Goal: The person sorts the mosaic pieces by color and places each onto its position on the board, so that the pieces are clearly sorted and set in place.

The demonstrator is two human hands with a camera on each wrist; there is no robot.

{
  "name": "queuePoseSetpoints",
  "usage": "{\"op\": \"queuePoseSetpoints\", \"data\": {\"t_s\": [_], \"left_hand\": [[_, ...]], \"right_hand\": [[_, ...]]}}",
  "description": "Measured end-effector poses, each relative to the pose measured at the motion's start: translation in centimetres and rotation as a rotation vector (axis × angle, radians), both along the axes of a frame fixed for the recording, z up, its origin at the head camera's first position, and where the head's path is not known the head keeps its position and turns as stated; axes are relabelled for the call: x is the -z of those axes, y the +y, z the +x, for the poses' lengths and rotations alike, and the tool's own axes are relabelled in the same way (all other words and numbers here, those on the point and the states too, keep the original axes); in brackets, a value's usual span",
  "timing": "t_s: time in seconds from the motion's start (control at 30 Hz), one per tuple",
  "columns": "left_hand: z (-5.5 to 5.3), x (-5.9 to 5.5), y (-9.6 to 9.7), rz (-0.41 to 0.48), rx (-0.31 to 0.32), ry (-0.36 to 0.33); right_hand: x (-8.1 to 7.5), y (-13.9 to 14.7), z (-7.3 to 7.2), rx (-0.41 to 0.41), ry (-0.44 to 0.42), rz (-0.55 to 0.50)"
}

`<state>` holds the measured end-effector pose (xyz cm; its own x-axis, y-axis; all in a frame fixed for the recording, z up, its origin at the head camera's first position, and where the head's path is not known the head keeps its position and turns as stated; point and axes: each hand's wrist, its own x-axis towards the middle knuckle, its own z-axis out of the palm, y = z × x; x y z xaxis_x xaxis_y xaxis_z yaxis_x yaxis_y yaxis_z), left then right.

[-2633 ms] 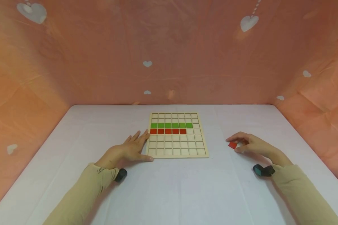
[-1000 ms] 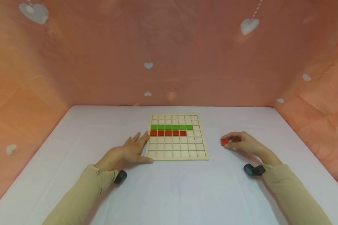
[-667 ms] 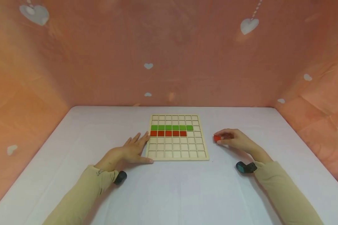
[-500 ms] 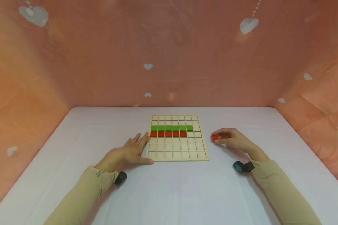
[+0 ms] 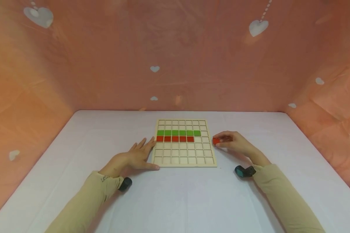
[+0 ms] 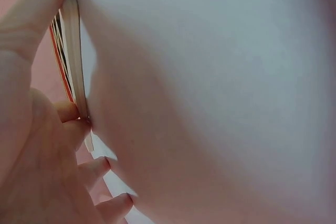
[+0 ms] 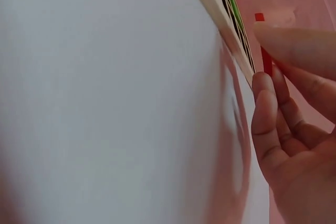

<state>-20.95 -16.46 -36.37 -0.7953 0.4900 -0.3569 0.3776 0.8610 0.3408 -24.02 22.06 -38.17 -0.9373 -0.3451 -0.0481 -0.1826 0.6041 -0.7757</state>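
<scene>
A light wooden grid board (image 5: pixel 175 152) lies on the table. One of its rows bears several green tiles (image 5: pixel 175 133), and the row in front of it several red tiles (image 5: pixel 175 139), both starting at the left side. My left hand (image 5: pixel 138 157) is spread flat at the board's left edge, thumb at the near corner and a fingertip touching the side. Just off the board's right edge, my right hand (image 5: pixel 234 142) pinches a loose red square tile (image 5: pixel 215 141) between thumb and fingers. The right wrist view shows that red tile (image 7: pixel 267 62) edge-on, thin, held above the table beside the board.
A white cloth covers the table (image 5: pixel 180 200). Pink fabric (image 5: pixel 175 48) with pale hearts hangs behind and at both sides. A black wrist device (image 5: pixel 245 171) sits by the right sleeve, another (image 5: pixel 125 184) by the left sleeve.
My right hand has travelled left with the red tile, from well right of the board to its right edge. My left hand has kept its place. The tile rows look the same.
</scene>
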Motion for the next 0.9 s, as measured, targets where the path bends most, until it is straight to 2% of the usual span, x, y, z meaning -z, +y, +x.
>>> {"op": "queuePoseSetpoints", "data": {"t_s": [0.9], "left_hand": [[0.1,-0.1,0.4,0.005,-0.029,-0.018]], "right_hand": [[-0.7,-4.4,-1.7,-0.018,0.000,-0.013]]}}
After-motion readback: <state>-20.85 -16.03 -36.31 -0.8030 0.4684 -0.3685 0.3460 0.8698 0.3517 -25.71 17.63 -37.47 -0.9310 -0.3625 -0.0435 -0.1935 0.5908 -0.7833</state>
